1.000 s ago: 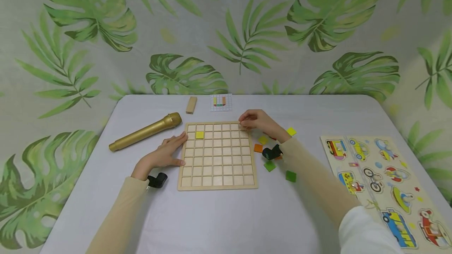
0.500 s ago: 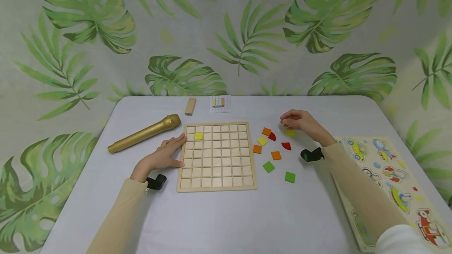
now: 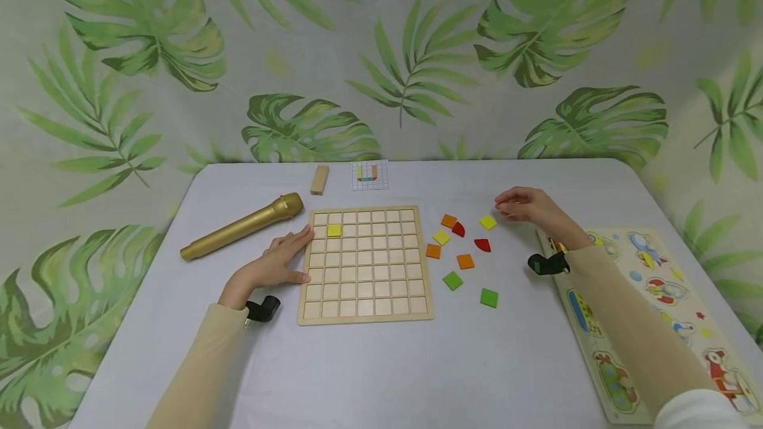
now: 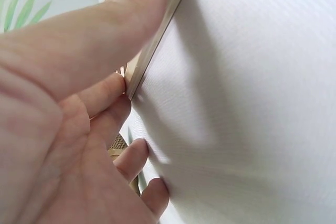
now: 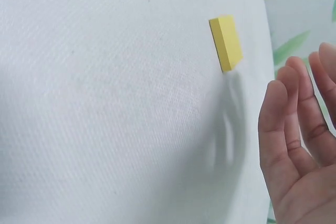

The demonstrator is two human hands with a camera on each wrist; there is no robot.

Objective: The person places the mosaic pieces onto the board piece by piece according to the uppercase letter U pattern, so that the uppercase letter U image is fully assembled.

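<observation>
My left hand (image 3: 271, 265) rests along the left edge of a wooden grid board (image 3: 366, 321), thumb and fingertips touching its rim. In the left wrist view its fingers lie loosely extended against the board's side. One yellow tile (image 3: 334, 230) sits in a cell near the board's upper left. My right hand (image 3: 536, 209) hovers above the cloth with nothing in it, just right of a loose yellow square tile (image 3: 488, 222). The right wrist view shows its fingers (image 5: 274, 114) slightly bent and apart from that yellow tile (image 5: 227, 44).
Orange tiles (image 3: 465, 261), red quarter-round pieces (image 3: 483, 245) and green tiles (image 3: 489, 298) lie right of the board. A gold microphone (image 3: 244, 225), wooden block (image 3: 319, 180) and pattern card (image 3: 369, 175) lie left and behind. A picture puzzle board (image 3: 646, 290) lies partly under the right forearm.
My right hand has moved right, from the board's upper right corner, past the loose tiles. Those tiles have come into full view. My left hand has stayed on the board's edge.
</observation>
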